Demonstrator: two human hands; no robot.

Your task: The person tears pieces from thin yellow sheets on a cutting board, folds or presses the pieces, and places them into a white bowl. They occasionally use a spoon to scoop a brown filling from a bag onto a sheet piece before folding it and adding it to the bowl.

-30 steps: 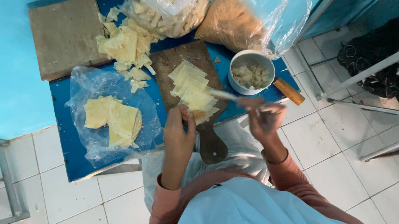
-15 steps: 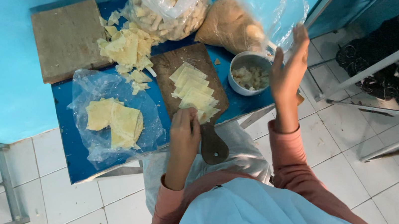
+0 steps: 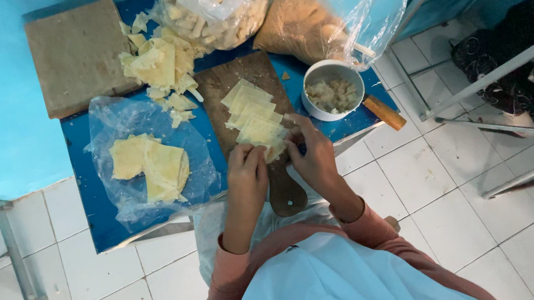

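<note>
**Two hands pinch a dough sheet on a wooden cutting board**

Seen from above, all places are given from the wooden cutting board [image 3: 240, 93] on a small blue table [image 3: 84, 191]. Far left of the board lies a flat brown slab [image 3: 78, 54]. Nearer, a clear plastic bag [image 3: 148, 163] holds pale yellow squares, with a heap of torn yellow scraps [image 3: 160, 65] above it. On the board sits a row of thin dough sheets [image 3: 253, 115]. At the board's near end, the left hand [image 3: 246, 169] and right hand [image 3: 307, 152] close their fingertips on the nearest sheet, pinching its edge. Just right of the board stands a white bowl [image 3: 332, 89] of filling, then an orange handle [image 3: 384, 112].
</note>
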